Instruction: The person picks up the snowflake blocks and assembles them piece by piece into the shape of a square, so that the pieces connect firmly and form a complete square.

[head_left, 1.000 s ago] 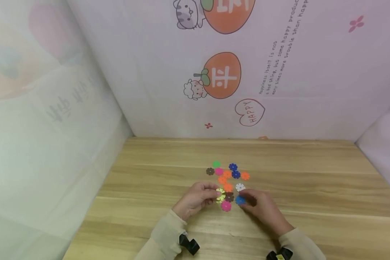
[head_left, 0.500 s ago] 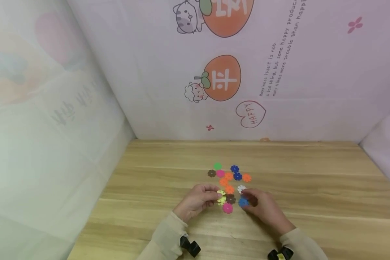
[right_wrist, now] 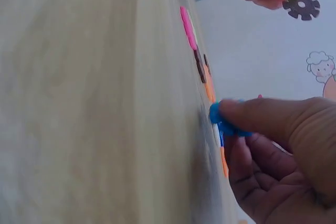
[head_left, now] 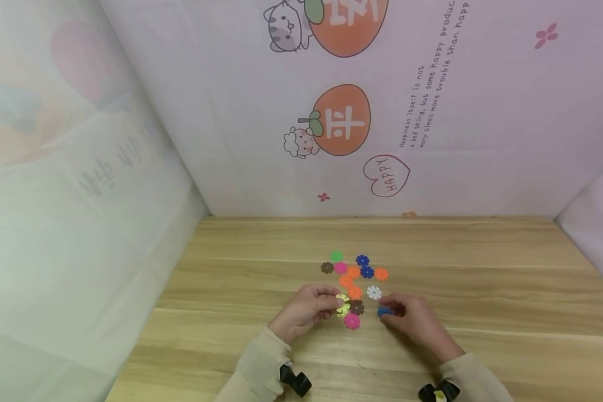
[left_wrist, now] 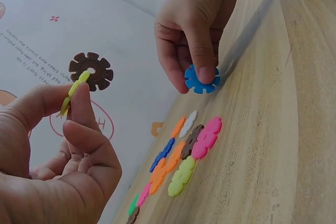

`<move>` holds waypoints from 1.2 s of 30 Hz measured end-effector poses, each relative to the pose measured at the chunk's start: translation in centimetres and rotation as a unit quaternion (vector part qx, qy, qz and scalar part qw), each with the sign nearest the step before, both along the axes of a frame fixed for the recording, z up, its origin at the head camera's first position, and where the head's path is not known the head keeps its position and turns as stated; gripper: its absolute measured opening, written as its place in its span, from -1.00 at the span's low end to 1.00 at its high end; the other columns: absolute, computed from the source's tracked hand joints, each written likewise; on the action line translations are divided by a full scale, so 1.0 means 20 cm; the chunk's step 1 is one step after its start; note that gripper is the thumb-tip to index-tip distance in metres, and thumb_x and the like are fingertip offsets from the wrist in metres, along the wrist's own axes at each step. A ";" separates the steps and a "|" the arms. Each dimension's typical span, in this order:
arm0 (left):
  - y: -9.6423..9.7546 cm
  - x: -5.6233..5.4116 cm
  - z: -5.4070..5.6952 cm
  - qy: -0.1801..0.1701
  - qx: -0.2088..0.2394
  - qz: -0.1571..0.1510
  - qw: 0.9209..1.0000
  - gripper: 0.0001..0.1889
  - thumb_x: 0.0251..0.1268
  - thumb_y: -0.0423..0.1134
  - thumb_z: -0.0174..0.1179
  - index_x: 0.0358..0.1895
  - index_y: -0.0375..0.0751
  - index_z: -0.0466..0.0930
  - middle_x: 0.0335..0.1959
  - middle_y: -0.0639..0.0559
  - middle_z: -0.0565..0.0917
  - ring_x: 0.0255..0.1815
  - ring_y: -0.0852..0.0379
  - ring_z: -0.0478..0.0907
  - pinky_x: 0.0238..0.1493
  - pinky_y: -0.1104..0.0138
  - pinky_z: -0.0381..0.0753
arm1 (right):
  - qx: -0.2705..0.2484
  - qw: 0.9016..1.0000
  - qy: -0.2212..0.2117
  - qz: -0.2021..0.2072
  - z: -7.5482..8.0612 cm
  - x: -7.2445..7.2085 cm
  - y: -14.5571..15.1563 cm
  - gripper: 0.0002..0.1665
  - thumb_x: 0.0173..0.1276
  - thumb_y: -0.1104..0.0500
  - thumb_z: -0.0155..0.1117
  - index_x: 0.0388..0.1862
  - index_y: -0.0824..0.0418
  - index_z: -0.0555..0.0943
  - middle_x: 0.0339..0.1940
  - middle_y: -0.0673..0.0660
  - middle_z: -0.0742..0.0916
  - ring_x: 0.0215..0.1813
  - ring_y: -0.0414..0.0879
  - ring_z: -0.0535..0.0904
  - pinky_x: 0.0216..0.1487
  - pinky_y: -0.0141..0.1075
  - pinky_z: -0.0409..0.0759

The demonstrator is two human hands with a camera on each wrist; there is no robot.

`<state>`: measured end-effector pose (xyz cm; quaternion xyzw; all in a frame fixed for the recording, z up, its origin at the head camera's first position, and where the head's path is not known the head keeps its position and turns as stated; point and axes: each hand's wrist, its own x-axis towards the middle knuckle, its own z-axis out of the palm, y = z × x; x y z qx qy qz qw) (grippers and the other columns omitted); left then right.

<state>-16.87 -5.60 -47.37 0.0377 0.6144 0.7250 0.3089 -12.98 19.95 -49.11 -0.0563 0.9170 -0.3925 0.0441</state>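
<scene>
The left hand (head_left: pixel 306 310) pinched a yellow disc (left_wrist: pixel 76 88) between thumb and forefinger, and a brown disc (left_wrist: pixel 103 75) with a notched rim was joined to it at an angle, held up off the desk (head_left: pixel 261 251). The right hand (head_left: pixel 413 319) also had its fingers drawn narrow, gripping a blue disc (left_wrist: pixel 193 83) at the right side of the loose pieces; the head view showed that disc nearly edge-on.

Between the hands and beyond them, more flower-shaped discs lay flat. A white disc (head_left: pixel 374 292) was just beyond the right fingertips. Near the left hand were a dark brown piece (head_left: pixel 358 307), a bright pink piece (head_left: pixel 352 321) and a second yellow disc (left_wrist: pixel 181 177). Three orange discs (head_left: pixel 346 281) ran in a line farther off, with two dark blue discs (head_left: pixel 367 272) and a single orange disc (head_left: pixel 381 274) to their right. A green disc (head_left: pixel 336 256) lay farthest back on the left.
</scene>
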 end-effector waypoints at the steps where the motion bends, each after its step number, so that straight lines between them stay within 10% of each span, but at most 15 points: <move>1: 0.00 0.00 0.00 0.000 0.000 0.000 1.000 -0.91 0.27 -0.39 0.26 -0.19 -0.26 0.63 -0.42 0.10 0.65 -0.45 0.26 0.50 -0.38 0.43 0.49 | -0.005 1.000 -0.003 -0.004 0.00 0.00 0.01 -0.71 0.20 0.25 0.45 -0.07 0.18 0.72 -0.31 -0.03 0.74 -0.26 -0.21 0.59 -0.25 -0.44 0.58; 10: 0.01 0.01 0.01 -0.001 -0.004 0.003 1.000 -0.87 0.24 -0.38 0.29 -0.16 -0.27 0.63 -0.40 0.09 0.65 -0.43 0.25 0.49 -0.36 0.43 0.50 | -0.104 0.991 -0.061 -0.053 0.02 0.00 0.04 -0.71 0.27 0.07 0.42 -0.05 0.12 0.72 -0.17 0.03 0.79 -0.15 -0.16 0.64 -0.15 -0.39 0.61; 18: 0.03 0.02 0.02 -0.002 -0.003 0.003 1.000 -0.84 0.23 -0.36 0.30 -0.13 -0.27 0.62 -0.37 0.09 0.65 -0.39 0.24 0.52 -0.31 0.43 0.54 | -0.248 0.958 -0.116 -0.086 0.09 0.02 0.03 -0.48 0.32 0.04 0.39 0.12 0.36 0.61 -0.08 0.09 0.75 -0.09 -0.18 0.66 -0.03 -0.29 0.66; 27: 0.05 0.02 0.02 0.000 -0.001 0.003 1.000 -0.85 0.25 -0.37 0.29 -0.14 -0.26 0.62 -0.36 0.09 0.65 -0.37 0.25 0.53 -0.31 0.43 0.53 | -0.359 0.915 -0.164 -0.080 0.15 0.04 -0.01 -0.72 0.35 0.16 0.34 -0.02 0.27 0.69 -0.30 -0.10 0.74 -0.26 -0.19 0.61 -0.20 -0.34 0.62; 36: 0.06 0.04 0.02 0.008 -0.005 0.001 1.000 -0.90 0.25 -0.38 0.29 -0.20 -0.25 0.62 -0.40 0.10 0.67 -0.41 0.26 0.52 -0.34 0.43 0.51 | -0.383 0.903 -0.173 -0.084 0.17 0.06 -0.04 -0.82 0.34 0.20 0.35 -0.11 0.21 0.70 -0.34 -0.10 0.74 -0.33 -0.25 0.59 -0.20 -0.36 0.63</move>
